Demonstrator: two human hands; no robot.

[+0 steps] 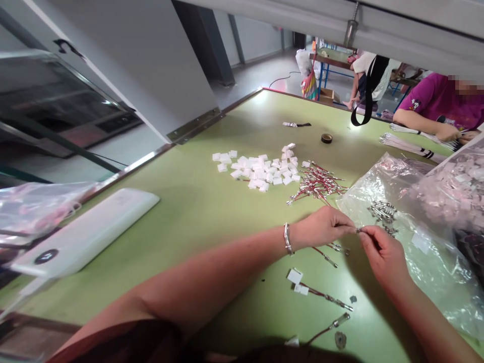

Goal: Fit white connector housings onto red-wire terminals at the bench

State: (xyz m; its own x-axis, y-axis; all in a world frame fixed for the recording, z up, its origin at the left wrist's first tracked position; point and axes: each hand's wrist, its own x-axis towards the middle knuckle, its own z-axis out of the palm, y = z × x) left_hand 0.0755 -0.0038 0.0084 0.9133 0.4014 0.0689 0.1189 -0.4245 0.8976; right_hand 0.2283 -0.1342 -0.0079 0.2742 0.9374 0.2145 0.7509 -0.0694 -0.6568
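My left hand [321, 227] and my right hand [381, 252] meet over the green table [196, 201], both pinching one small metal terminal piece [358, 230] between their fingertips. A silver bracelet [288, 238] sits on my left wrist. Just below the hands lie short red wires with metal ends [328, 258] and two small white plastic housings [297, 280]. Farther off, a heap of white housings [260, 169] and a bundle of red wires [317, 184] lie on the table.
A clear plastic bag [416, 227] with metal terminals lies at the right. A white flat device [86, 229] rests at the left edge. A tape roll [326, 137] sits farther back. Another person in a magenta shirt [434, 98] works with white wires at the far right.
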